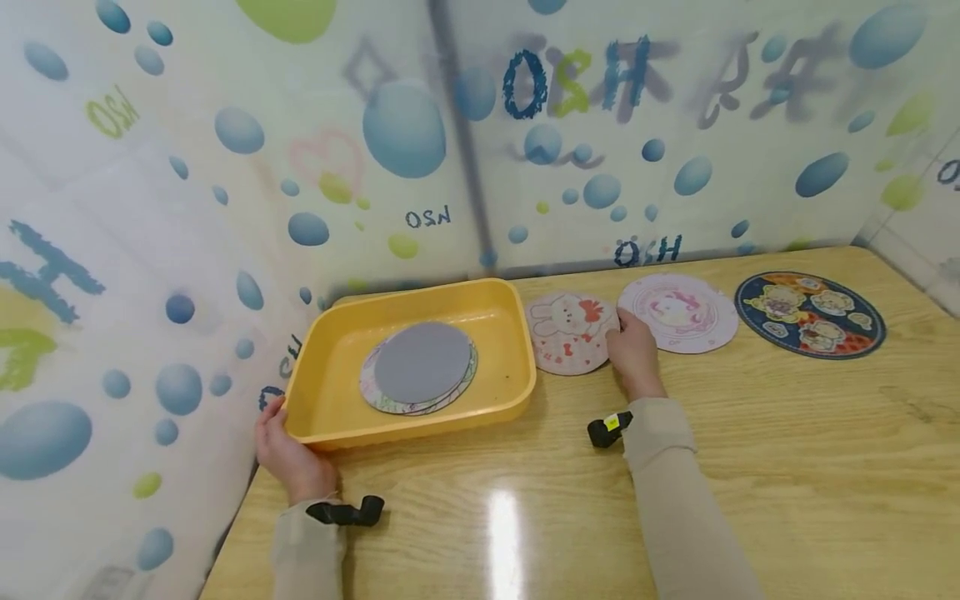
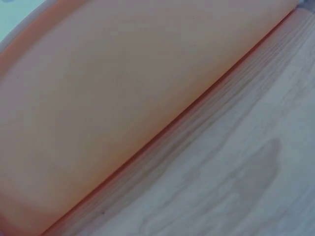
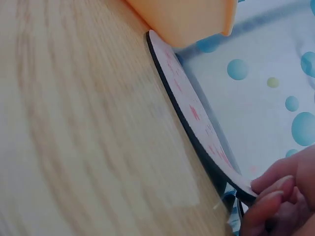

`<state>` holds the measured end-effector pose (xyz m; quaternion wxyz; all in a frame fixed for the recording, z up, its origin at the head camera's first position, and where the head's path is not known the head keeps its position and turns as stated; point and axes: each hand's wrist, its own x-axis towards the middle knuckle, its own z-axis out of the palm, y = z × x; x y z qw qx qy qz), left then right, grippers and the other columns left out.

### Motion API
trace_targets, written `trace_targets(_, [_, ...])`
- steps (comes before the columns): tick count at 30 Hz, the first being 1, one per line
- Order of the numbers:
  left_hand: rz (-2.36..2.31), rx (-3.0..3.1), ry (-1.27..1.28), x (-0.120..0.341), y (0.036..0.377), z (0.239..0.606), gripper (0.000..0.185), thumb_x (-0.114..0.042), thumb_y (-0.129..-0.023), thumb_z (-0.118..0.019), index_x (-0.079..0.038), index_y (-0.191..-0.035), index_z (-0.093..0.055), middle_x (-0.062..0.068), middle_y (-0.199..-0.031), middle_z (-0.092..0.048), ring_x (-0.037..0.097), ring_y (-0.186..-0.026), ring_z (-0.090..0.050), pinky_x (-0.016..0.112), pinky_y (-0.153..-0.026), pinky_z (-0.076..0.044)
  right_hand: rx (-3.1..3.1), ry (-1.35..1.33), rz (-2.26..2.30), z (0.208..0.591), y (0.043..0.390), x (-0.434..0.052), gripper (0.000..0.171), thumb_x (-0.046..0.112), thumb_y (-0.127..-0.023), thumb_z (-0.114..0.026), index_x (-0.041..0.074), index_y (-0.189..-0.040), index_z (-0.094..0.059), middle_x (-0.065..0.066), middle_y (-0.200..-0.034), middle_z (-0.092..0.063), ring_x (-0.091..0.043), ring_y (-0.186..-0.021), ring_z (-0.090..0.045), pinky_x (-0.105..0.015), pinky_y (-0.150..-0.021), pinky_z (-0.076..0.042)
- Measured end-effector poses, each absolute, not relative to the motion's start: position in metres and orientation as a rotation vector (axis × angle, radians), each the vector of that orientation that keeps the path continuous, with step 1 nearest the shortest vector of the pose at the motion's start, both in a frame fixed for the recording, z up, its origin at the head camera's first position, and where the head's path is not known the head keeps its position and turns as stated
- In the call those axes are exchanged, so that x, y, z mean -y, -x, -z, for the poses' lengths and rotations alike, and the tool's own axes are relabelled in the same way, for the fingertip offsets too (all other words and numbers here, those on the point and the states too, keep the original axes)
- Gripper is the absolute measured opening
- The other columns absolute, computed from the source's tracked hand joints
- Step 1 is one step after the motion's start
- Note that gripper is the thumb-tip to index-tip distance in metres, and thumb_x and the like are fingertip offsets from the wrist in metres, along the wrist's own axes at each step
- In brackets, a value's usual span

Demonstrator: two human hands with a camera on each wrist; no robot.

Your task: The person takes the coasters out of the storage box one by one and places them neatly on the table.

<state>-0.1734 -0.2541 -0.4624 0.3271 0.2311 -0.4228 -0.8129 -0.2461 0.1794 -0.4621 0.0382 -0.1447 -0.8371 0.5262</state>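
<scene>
The yellow tray stood at the far left of the wooden table, hard by the bubble-print wall; inside it lay a small stack of round mats, the top one showing a plain grey back, with at least one printed mat under it; so some mats, how many could not be told, were already in.

Three mats lay on the table in a row to the right of the tray: the bunny mat touching or just beside the tray's right wall; the pink mat next; the dark mat farthest right, a little apart from it.

The right hand was at the bunny mat's right edge; in the right wrist view its fingertips pinched that edge, which was tilted up off the table beside the tray's corner; by my judgement this mat was the one in hand, just begun, with the pink and dark ones untouched.

The left hand gripped the tray's near left corner, fingers curled at the rim, seemingly to steady it; the left wrist view showed only the tray's wall and the table.

So the work looked somewhere about halfway: a few mats stacked, one being lifted, two waiting.
</scene>
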Motion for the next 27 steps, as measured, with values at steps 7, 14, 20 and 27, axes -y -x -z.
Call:
trace_targets(7, [2.116,1.118,-0.603,0.2534,0.1718,0.4624,0.031,-0.017,-0.091,-0.045,-0.005,-0.118,-0.054,0.005,-0.129,-0.043,0.023,-0.111,-0.047,0.032,-0.091,-0.042,2.579,0.461,-1.614,0.4606,0.2436,-0.1774,0.053,0.015,-0.09,-0.034,0.009,-0.141,-0.023,-0.011,-0.142,-0.029,-0.028,-0.129,-0.024,-0.044,-0.104,-0.022])
trace_targets(14, [2.108,1.121,-0.594,0.2539,0.1725,0.4613,0.03,-0.017,-0.091,-0.045,-0.005,-0.117,-0.054,0.005,-0.128,-0.043,0.023,-0.111,-0.047,0.032,-0.092,-0.041,2.567,0.476,-1.588,0.4605,0.2453,-0.1767,0.045,0.015,-0.091,-0.036,0.01,-0.135,-0.04,-0.011,-0.138,-0.036,-0.028,-0.128,-0.028,-0.044,-0.102,-0.025])
trace_targets(20, [2.111,1.136,-0.614,0.254,0.1723,0.4614,0.031,-0.019,-0.091,-0.045,-0.007,-0.118,-0.054,0.004,-0.127,-0.044,0.022,-0.111,-0.047,0.031,-0.091,-0.042,2.562,0.528,-1.578,0.4595,0.2455,-0.1767,0.04,0.025,-0.092,-0.035,0.009,-0.126,-0.05,-0.01,-0.132,-0.044,-0.027,-0.124,-0.034,-0.044,-0.101,-0.027])
trace_targets(27, [2.104,1.15,-0.618,0.2551,0.1721,0.4622,0.031,-0.019,-0.091,-0.045,-0.008,-0.118,-0.053,0.004,-0.126,-0.045,0.022,-0.111,-0.048,0.031,-0.091,-0.042,2.532,0.591,-1.605,0.4617,0.2451,-0.1774,0.044,0.029,-0.093,-0.032,0.01,-0.13,-0.047,-0.009,-0.133,-0.043,-0.025,-0.122,-0.036,-0.044,-0.099,-0.029])
